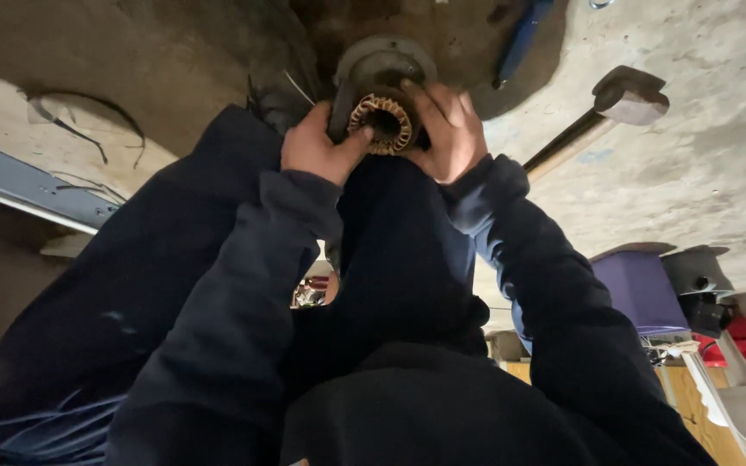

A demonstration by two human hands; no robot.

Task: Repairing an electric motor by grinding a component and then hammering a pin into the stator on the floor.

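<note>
A rough, stained concrete floor (701, 164) fills the background, darker with grime just around the motor stator (382, 121) that the person works on. That stator, a dark round metal housing with a ring of copper-coloured windings showing at its open face, sits on the floor at the far end of the person's legs, between the knees, so that both arms can reach it straight ahead and the body can lean over it.

The left hand (317, 147) is closed on the stator's left side, thumb pressed toward the edge of the windings, which looks like a bracing grip to keep the housing from turning or sliding. The right hand (446, 129) clasps the stator's right side, fingers curled over the top rim and down toward the winding ring; with a hand on each side the piece is pinned upright and its open face is kept toward the camera.

To the right of the stator a hammer (602, 116) lies on the floor, its wooden head furthest out and its dark handle pointing back toward the right hand, within easy reach. Farther right of the stator and nearer the camera stands a purple box (641, 293) among red and grey clutter. Well to the left of the stator a grey metal rail (28, 185) lies across the floor.
</note>
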